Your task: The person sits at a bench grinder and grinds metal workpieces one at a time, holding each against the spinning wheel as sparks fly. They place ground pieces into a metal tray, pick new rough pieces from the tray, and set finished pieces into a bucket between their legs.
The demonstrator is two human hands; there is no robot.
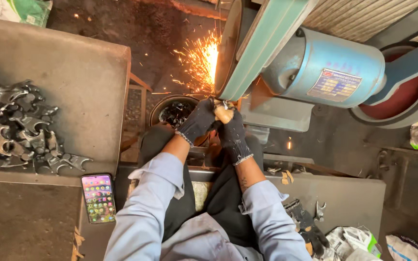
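Both my hands wear dark knit gloves and meet at the lower end of a teal sanding belt [262,43]. My left hand [197,121] and my right hand [232,129] are closed together on a small metal piece [224,108] pressed against the belt. The piece is mostly hidden by my fingers. Orange sparks [204,60] fly up and to the left from the contact point. A blue motor housing [330,67] sits just right of the belt.
A pile of grey forged metal parts [18,128] lies on a steel table [83,67] at left. A phone [97,198] with a lit screen rests near its front edge. A dark round bucket [175,111] stands below the belt. Spare gloves [308,227] lie at lower right.
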